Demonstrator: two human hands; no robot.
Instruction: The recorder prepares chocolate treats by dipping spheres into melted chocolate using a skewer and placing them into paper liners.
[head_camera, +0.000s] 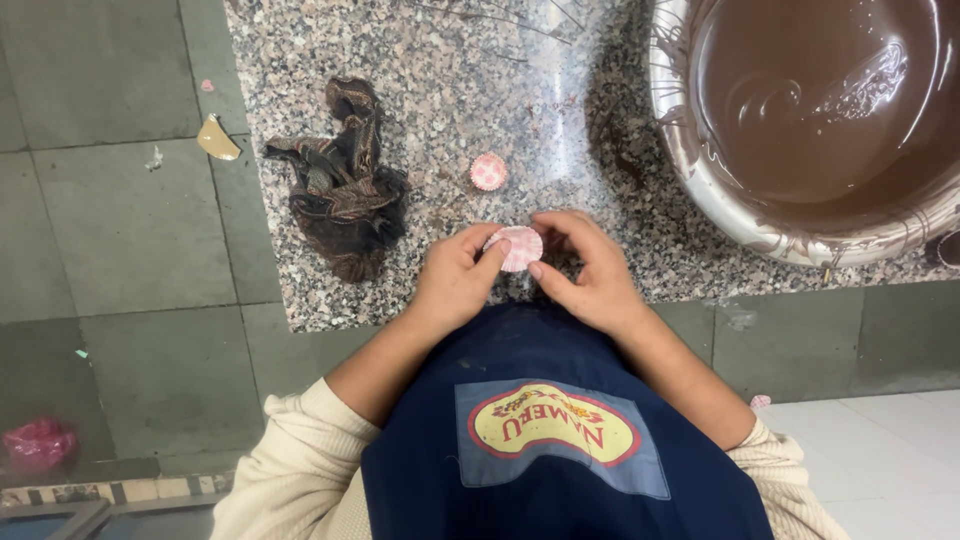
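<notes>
Two hands: left hand (455, 278) and right hand (590, 270) pinch one pink paper cup (518, 247) between fingertips.
Beyond fingers: second paper cup (489, 171), crumpled cloth (345, 185).

A speckled granite counter (450, 80) stands above a grey-green tiled floor (130, 230); white tiles (890, 450) lie right of the counter.

Soft, even daylight falls on my granite surface (620, 120); a pale glare streak runs down it, shadows faint, focus sharp.
</notes>
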